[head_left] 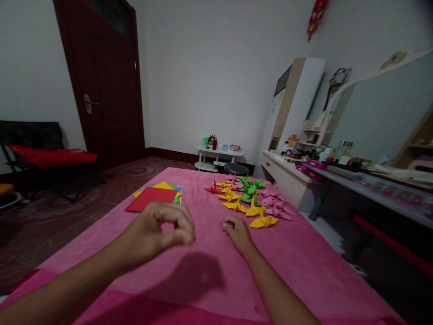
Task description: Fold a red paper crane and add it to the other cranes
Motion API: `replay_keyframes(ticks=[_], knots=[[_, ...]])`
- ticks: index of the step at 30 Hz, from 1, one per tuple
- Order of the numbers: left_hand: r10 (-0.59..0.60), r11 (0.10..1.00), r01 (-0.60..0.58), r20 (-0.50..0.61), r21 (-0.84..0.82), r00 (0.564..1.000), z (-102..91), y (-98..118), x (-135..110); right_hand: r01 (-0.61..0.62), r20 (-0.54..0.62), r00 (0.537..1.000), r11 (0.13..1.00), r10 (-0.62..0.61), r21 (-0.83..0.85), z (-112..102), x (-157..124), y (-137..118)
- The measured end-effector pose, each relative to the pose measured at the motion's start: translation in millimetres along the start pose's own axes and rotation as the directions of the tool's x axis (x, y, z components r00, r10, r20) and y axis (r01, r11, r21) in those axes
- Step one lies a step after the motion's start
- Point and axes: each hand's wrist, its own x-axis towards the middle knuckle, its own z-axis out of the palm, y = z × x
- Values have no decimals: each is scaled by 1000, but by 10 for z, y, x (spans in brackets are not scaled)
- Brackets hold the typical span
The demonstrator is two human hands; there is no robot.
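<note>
My left hand (165, 228) is raised over the near part of the pink-covered table (297, 271). Its fingers curl round towards the thumb in a loop, and nothing shows in them. Just beyond it lies a loose stack of square coloured paper, with a red sheet (150, 199) on top and yellow, green and blue edges below. My right hand (237, 230) rests low at the table's middle, fingers curled in with nothing visible inside. Beyond and right of it are many folded paper cranes: yellow cranes (264, 221), green cranes (249, 188), pink cranes (275, 203) and a red crane (212, 187).
A long dressing counter (372, 186) with a mirror and bottles runs along the right. Past the table's far end stand a round stool (236, 169) and a small white table (216, 150). A folding chair (50, 158) is at left, near a dark red door (106, 90).
</note>
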Motion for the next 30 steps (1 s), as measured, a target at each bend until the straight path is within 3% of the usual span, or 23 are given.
replay_keyframes(ticks=[2,3,5,9,12,17,24,30], knots=[[-94,975,109,-82,195,992,-448,312,1001,2,7,1000,1000,-2,6,2,2,9],[-139,939,176,-143,295,980,-614,417,1362,4,10,1000,1000,-4,8,4,5,19],[-164,837,234,-180,496,970,-783,461,1722,3,10,1000,1000,-3,9,11,12,46],[-256,660,327,-207,677,944,-690,123,1549,3,5,1000,1000,-3,-6,19,20,75],[-325,606,337,-162,720,932,-612,-33,1422,3,5,1000,1000,-3,-10,16,18,63],[-410,607,460,-240,648,880,-651,-46,1504,0,14,1000,1000,0,11,14,16,52],[-478,658,590,-346,469,808,-691,-247,1454,24,19,1000,1000,-24,15,-4,5,7],[-556,673,689,-430,269,711,-701,-329,1428,25,21,999,999,-25,23,-6,12,20]])
